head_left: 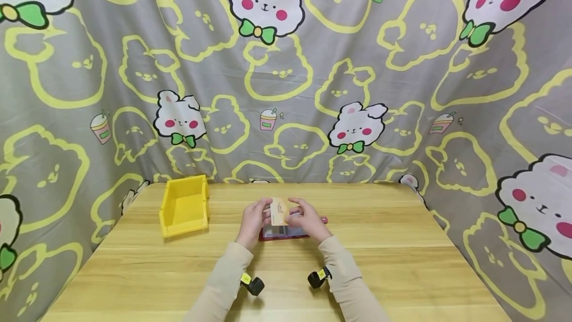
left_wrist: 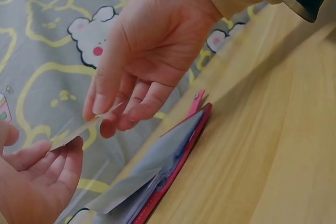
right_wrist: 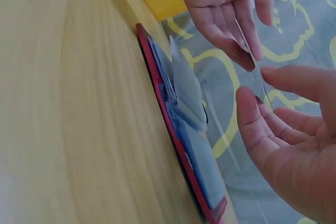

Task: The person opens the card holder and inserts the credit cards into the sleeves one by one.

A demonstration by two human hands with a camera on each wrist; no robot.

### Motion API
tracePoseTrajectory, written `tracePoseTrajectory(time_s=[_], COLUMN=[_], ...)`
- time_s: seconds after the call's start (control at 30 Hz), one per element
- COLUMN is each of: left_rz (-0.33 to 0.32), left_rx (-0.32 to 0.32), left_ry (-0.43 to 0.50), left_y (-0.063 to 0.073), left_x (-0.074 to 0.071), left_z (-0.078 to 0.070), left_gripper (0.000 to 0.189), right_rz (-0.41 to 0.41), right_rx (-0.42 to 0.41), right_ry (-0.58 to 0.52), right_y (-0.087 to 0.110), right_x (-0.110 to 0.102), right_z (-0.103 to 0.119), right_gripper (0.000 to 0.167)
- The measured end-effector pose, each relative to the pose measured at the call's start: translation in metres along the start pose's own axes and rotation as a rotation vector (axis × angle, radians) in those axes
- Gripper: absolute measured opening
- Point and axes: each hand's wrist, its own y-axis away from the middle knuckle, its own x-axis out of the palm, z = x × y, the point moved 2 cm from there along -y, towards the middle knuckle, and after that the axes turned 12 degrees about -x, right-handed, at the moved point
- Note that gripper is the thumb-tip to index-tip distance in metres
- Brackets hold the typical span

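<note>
In the head view a yellow-orange card (head_left: 279,211) with a printed design is held up by its two sides. My left hand (head_left: 253,218) pinches its left edge. My right hand (head_left: 310,218) grips the right edge between thumb and fingers, as the left wrist view also shows, where the card (left_wrist: 84,129) is seen nearly edge-on. Below both hands a red card holder (right_wrist: 181,148) lies open on the table. Its clear plastic sleeves (left_wrist: 168,150) stand partly raised. A pink snap strap (head_left: 323,219) sticks out at its right side.
A yellow plastic bin (head_left: 184,207) sits on the wooden table (head_left: 134,272) at the back left. Behind the table and along both sides hangs a grey curtain (head_left: 286,108) with rabbit prints. Each wrist carries a small black camera (head_left: 254,286).
</note>
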Motion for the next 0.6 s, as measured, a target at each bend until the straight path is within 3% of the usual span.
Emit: tracePoseTrajectory(time_s=[0.33,0.5,0.6], left_rz=[0.086,0.121,0.085], left_rx=[0.011,0.063,0.122], left_ry=[-0.126,-0.258,-0.374], left_y=[0.001,0.002,0.003], left_x=[-0.006,-0.012,-0.019], left_z=[-0.001,-0.008,-0.014], left_gripper=[0.042,0.038,0.036], right_rz=[0.062,0.076,0.052], right_rx=[-0.013,-0.017,-0.007], right_ry=[-0.053,-0.052,-0.059], right_y=[0.004,0.006,0.007], right_x=[-0.002,-0.009,-0.016], right_z=[0.005,0.007,0.009], right_gripper=[0.074,0.078,0.078])
